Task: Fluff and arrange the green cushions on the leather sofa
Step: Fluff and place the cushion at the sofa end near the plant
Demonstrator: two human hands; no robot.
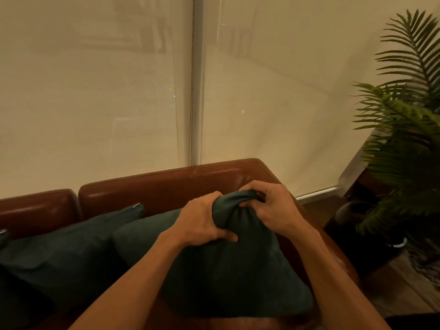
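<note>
A dark green cushion (238, 277) stands at the right end of the brown leather sofa (166, 186). My left hand (202, 220) grips its top corner from the left, and my right hand (271, 208) pinches the same bunched corner from the right. A second green cushion (66, 248) leans against the sofa back to its left, zipper tab at its upper corner. Part of a third cushion (3, 236) shows at the far left edge.
Pale roller blinds (95, 91) with a bead chain (191, 103) hang behind the sofa. A potted palm (404, 139) stands close to the sofa's right arm, over a wooden floor (400, 289).
</note>
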